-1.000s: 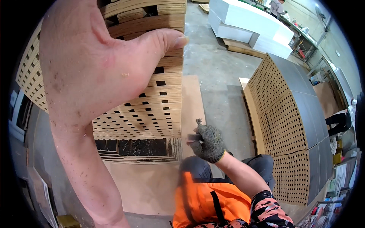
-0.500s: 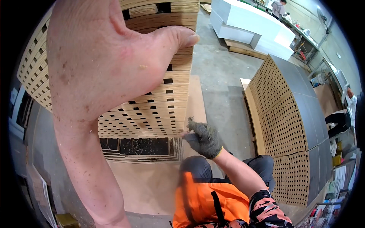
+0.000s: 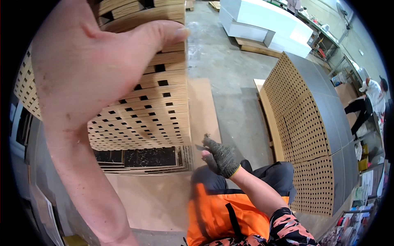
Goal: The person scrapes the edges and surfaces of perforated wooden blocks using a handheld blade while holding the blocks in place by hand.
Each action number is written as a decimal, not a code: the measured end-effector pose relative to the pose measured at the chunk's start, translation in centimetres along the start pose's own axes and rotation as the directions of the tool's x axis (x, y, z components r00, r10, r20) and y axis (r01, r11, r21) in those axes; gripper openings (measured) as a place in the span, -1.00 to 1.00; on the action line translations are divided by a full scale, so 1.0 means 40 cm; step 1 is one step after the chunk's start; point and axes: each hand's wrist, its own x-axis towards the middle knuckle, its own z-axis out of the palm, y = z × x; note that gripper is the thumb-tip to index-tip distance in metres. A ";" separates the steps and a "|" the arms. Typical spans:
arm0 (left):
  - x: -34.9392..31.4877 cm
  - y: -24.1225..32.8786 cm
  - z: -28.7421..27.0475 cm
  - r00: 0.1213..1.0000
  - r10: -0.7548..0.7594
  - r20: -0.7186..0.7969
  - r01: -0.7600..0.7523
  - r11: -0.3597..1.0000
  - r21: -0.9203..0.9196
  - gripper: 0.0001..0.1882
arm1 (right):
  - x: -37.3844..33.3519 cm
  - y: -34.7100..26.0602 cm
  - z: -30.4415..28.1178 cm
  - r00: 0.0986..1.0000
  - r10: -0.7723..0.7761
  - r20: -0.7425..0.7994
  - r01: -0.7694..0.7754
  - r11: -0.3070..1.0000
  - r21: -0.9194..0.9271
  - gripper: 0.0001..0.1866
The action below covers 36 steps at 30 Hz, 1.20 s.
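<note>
My left hand (image 3: 98, 61), bare and dusty, fills the upper left close to the camera. Its thumb stretches out to the right in front of a tall stack of layered wooden panels (image 3: 179, 127) with rows of square dark gaps; the other fingers are out of view. Whether the palm touches the stack cannot be told. Low beside the stack's near right corner is my right hand (image 3: 223, 160), in a worn grey knit glove with a bare thumb tip. Its fingers close around a thin dark blade-like piece (image 3: 200, 147), mostly hidden.
Under the stack lies a brown board (image 3: 147, 205) on the floor. To the right stands another slotted stack (image 3: 305, 110) with a dark grey top, on a pallet. White blocks (image 3: 262, 20) sit farther back. A person in white (image 3: 373, 96) is at the far right.
The whole view has shifted, so the left hand and stack appear farther left. My right hand sits slightly lower, and the dark piece shows more plainly. The person at right has come further into view.
</note>
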 end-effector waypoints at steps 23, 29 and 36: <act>-0.011 0.035 0.015 0.988 -0.151 0.006 0.151 0.987 -0.049 -0.48 | 0.076 0.015 0.018 0.887 -0.453 -0.087 0.393 0.841 -0.371 -0.52; -0.010 0.038 0.020 0.978 -0.207 -0.017 0.205 0.975 -0.084 -0.49 | 0.087 0.012 0.004 0.869 -0.490 -0.068 0.424 0.808 -0.408 -0.56; -0.008 0.033 0.013 0.974 -0.220 0.057 0.224 0.972 -0.075 -0.57 | 0.118 -0.002 -0.014 0.816 -0.576 -0.051 0.501 0.747 -0.437 -0.56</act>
